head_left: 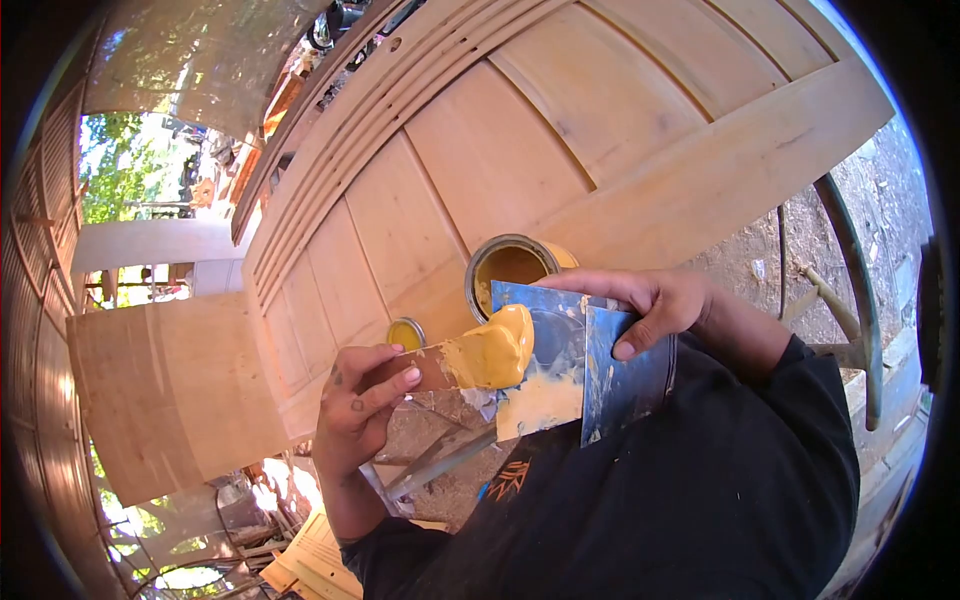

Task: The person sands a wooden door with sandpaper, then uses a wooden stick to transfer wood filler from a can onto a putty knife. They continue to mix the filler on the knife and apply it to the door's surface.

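Note:
My left hand (358, 405) pinches a flat brown strip (425, 370), whose far end carries a thick lump of yellow putty (505, 345). This lump touches the face of a bluish flat spreader plate (550, 335). Around the plate's far edge, my right hand (665, 310) is closed, thumb on top and fingers beneath. A second dark blue plate (630, 370), smeared with dried putty, sits in the same grip. Paler putty covers the lower part of the first plate. Just beyond the plates stands an open can (512, 250), its inside coated yellow-brown.
A large panelled wooden door (480, 150) lies flat in front of me, with the can on its near edge. A round yellow-smeared lid (406, 333) rests beside the can. Plywood (175, 390) is at the left. A curved dark leg (855, 290) stands at the right.

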{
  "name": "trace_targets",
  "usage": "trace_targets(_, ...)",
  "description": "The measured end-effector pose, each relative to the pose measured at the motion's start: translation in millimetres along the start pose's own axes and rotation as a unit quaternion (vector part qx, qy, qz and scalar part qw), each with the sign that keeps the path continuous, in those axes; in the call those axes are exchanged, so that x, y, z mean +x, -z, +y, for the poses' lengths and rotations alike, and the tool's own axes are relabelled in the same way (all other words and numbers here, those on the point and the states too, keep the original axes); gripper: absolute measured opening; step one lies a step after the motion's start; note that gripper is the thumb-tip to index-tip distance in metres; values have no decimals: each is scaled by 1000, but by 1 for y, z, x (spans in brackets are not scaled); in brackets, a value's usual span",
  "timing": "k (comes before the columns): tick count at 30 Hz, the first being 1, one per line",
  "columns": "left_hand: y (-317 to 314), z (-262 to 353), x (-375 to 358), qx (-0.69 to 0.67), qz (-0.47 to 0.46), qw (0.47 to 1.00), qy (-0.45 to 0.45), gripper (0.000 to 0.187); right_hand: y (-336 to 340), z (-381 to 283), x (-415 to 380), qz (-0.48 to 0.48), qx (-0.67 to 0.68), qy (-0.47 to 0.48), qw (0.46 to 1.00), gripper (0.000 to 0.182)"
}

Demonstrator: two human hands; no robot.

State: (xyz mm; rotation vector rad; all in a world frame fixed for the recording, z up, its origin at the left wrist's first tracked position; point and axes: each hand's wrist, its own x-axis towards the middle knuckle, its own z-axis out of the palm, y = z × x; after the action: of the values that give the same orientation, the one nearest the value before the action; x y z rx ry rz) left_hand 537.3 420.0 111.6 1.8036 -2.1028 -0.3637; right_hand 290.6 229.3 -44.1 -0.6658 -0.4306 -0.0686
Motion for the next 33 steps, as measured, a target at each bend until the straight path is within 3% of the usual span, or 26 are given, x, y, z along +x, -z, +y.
trace_targets(33, 25, -7, -21, 87, -3, 996, 10, 42, -11, 11, 21, 31, -5, -12, 999, 84)
